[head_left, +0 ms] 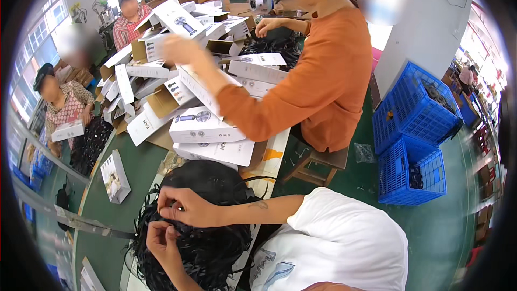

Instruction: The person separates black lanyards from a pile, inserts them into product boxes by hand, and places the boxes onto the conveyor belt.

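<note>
Right hand (189, 208) and left hand (163, 242), fingers curled, nearly meet over tangled black cords (212, 256) directly beneath; whether either grasps one, I cannot tell.

The strands (215, 250) are black, boxes (215, 133) white, crates (392, 175) blue, sweater (331, 75) orange.

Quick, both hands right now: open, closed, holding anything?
Left hand: fingers curled toward thumb; can't tell if it grips anything.
Right hand: fingers curled toward thumb, over black strands; any hold can't be told.
</note>
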`<state>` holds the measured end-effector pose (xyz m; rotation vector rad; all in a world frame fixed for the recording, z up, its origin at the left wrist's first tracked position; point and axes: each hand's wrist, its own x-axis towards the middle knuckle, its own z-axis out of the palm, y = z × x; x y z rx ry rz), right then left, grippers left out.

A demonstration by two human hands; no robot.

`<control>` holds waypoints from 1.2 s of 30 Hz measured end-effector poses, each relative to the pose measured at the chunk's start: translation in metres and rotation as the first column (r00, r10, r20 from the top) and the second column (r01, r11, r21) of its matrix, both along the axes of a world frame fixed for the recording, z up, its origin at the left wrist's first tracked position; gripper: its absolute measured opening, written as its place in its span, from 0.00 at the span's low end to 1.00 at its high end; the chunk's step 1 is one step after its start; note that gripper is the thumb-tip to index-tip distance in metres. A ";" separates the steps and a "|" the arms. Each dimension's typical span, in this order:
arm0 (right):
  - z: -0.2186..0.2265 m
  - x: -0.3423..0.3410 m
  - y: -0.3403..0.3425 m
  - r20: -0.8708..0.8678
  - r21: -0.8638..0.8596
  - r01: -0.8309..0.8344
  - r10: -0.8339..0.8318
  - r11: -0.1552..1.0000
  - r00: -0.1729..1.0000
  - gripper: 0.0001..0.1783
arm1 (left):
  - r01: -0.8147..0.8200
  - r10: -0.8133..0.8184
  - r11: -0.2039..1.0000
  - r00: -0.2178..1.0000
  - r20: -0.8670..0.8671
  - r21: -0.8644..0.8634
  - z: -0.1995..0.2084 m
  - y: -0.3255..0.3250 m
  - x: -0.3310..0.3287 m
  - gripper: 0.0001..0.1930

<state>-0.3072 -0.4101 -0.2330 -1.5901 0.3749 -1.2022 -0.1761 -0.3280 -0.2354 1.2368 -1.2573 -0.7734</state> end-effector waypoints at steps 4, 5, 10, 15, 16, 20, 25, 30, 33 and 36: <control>0.006 0.004 -0.014 0.348 0.254 -0.238 0.140 0.937 0.927 0.12 | 0.001 0.008 0.988 0.998 -0.061 0.152 -0.018 0.013 -0.001 0.12; 0.017 0.003 -0.016 0.448 0.269 -0.244 0.104 0.932 0.888 0.08 | -0.032 0.042 0.984 0.998 -0.056 0.175 -0.019 0.018 0.004 0.12; 0.063 -0.030 -0.056 0.497 0.284 -0.255 0.085 0.924 0.864 0.14 | -0.427 0.514 0.856 0.645 0.565 -0.292 -0.011 0.012 0.071 0.12; 0.120 -0.030 -0.059 0.413 0.157 -0.558 0.459 0.815 0.786 0.16 | 0.015 0.148 0.941 0.882 0.448 -0.338 0.065 -0.028 0.016 0.31; 0.135 -0.022 -0.051 0.437 0.154 -0.632 0.521 0.760 0.733 0.16 | 0.231 -0.162 0.938 0.951 0.262 -0.259 0.065 -0.031 0.004 0.33; 0.167 -0.057 -0.061 0.465 -0.159 -0.477 0.492 0.864 0.736 0.11 | 0.679 -0.668 0.729 0.681 -0.301 -0.082 0.066 -0.026 -0.030 0.38; 0.149 -0.183 -0.144 0.475 -0.237 -0.209 0.301 0.949 0.827 0.15 | 0.342 -0.437 0.879 0.857 -0.274 -0.331 0.083 0.000 0.022 0.23; 0.066 -0.101 -0.105 -0.142 -0.102 0.149 -0.163 0.984 0.976 0.43 | 0.407 -0.592 0.734 0.776 -0.219 -0.543 0.138 -0.019 0.005 0.17; 0.075 -0.046 -0.059 -0.224 0.111 -0.496 0.508 0.861 0.832 0.54 | 0.351 -0.421 0.815 0.906 -0.055 -0.461 0.160 -0.047 -0.034 0.15; 0.086 -0.009 -0.025 -0.274 -0.222 -0.746 0.694 0.628 0.666 0.23 | 0.330 -0.328 0.844 0.941 0.080 -0.422 0.175 -0.047 -0.031 0.13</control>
